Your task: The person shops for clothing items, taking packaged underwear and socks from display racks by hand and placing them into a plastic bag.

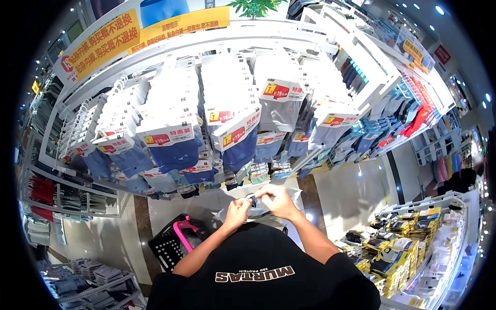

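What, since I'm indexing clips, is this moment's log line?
left hand: holding small item | right hand: holding same item | item: unclear | black basket: lower left | clothes: hanging ahead

Brightness: the store is strongly lit.
Ceiling spots (439,10): small white points, upper right.
White packaging (178,98): washed out toward the top.
Floor (351,181): glossy, with bright reflections.
Black shirt (258,258): deep, little fold detail.
Edges: fisheye bending, black corners, small distant signs unreadable.
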### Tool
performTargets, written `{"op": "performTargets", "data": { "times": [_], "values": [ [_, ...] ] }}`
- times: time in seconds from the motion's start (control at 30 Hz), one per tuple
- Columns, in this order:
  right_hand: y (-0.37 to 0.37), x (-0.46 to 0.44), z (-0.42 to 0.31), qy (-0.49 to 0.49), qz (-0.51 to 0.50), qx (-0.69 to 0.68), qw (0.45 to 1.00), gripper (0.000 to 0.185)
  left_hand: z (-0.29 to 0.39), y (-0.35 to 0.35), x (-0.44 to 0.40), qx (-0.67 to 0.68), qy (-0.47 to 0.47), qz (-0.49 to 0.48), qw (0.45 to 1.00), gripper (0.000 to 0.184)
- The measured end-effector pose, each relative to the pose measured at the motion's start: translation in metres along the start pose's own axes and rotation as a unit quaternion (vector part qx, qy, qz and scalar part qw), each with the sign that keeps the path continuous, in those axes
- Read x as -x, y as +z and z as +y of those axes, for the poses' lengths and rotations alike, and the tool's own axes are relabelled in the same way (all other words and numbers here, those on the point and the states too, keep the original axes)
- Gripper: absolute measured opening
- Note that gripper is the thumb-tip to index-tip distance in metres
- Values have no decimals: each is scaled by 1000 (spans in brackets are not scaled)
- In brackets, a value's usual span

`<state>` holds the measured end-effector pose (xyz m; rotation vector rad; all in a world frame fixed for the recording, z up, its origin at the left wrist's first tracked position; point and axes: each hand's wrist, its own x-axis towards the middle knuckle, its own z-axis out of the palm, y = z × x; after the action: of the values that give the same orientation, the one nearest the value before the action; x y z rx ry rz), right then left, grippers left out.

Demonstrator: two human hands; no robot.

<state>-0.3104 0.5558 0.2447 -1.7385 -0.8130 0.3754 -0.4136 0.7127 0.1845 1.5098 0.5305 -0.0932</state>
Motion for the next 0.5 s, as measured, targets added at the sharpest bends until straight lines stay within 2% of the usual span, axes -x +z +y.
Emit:
{"op": "performTargets", "data": {
  "times": [0.03,0.1,0.13,0.23,0.27,0.3,0.33,0.43,0.5],
  "values": [
    [2,4,23,77,-113,-15,991,19,1,1,1,-13,6,-3,1000,36],
    [5,3,35,181,-269,141,936,30,1,4,0,-43,42,-23,998,34],
    [15,9,65,108,-242,105,958,35,-9,6,-6,-52,70,-35,996,33],
    [33,3,82,258,-331,105,901,39,-9,17,-5,-81,108,-111,985,31],
    [45,22,139,228,-326,180,900,42,-8,24,-2,-84,133,-135,978,31],
    [54,35,172,226,-327,198,896,41,-6,31,0,-86,159,-158,971,31],
    [59,40,186,228,-332,195,894,41,8,36,6,-94,142,-195,966,31],
    [66,39,178,235,-334,157,899,41,35,50,21,-93,103,-264,955,39],
    [67,34,170,236,-338,140,900,41,31,48,22,-71,91,-243,963,40]
  ]
}}
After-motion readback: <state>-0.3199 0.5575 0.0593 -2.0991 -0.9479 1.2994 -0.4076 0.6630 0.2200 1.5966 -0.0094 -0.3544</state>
